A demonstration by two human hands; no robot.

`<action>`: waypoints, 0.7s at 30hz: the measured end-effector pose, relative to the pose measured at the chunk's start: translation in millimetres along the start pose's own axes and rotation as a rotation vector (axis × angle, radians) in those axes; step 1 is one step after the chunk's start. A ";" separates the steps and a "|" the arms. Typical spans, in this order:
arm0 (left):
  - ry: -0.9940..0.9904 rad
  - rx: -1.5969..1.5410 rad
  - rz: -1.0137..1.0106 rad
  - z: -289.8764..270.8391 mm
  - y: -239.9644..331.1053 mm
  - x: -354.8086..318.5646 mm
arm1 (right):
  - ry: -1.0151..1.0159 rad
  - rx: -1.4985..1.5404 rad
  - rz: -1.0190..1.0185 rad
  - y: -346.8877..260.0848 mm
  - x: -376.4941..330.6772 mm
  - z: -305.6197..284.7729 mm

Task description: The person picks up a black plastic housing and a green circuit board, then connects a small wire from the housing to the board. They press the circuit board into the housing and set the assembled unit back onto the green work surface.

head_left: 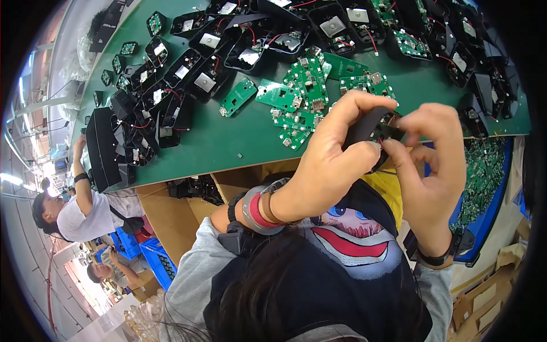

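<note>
Near-right of circuit-board pile (307, 85), black housing (359, 129) clasped between thumb and fingers of left hand (336, 153); long axis unclear. Lies just left of right hand (432, 168), with thumb and forefinger bent close, blurred; cannot tell whether pinching. Left of pile, black cases (194, 91).

This looks like an electronics assembly workshop or factory floor. A broad green counter (211, 142) carries a pile of loose green circuit boards (307, 80) and clusters of open black plastic housings (196, 80), some with red wires (372, 42) showing. More small boards (481, 176) fill a blue bin (477, 236) at the right, near cardboard pieces (484, 305). At the left, two other people (85, 214) are near blue crates (154, 259), with bright tube lights (11, 178) overhead
</note>
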State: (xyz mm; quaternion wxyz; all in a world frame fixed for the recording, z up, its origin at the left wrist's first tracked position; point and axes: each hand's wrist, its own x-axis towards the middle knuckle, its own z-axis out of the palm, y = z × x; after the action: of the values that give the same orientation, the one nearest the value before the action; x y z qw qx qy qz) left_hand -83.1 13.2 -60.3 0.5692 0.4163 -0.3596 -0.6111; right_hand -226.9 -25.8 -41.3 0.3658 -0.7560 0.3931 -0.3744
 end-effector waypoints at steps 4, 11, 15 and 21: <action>0.008 0.071 -0.010 -1.1 -0.7 0.4 | -0.021 0.142 0.142 -0.4 5.1 6.1; -0.019 -0.146 -0.128 -7.3 2.7 6.1 | 0.147 0.577 0.144 18.0 -1.2 -7.0; 0.006 -0.213 -0.204 -9.1 6.8 4.1 | 0.249 0.215 -0.041 19.4 -16.8 -15.2; -0.014 -0.112 -0.190 2.5 12.3 5.1 | 0.020 -0.158 -0.216 6.4 -7.7 -1.4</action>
State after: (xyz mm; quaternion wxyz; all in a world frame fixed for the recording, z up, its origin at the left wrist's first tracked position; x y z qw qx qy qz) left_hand -80.6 7.0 -48.6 0.5285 0.4120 -0.2878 -0.6842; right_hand -233.4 -22.2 -48.2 0.2587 -0.8165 0.3412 -0.3872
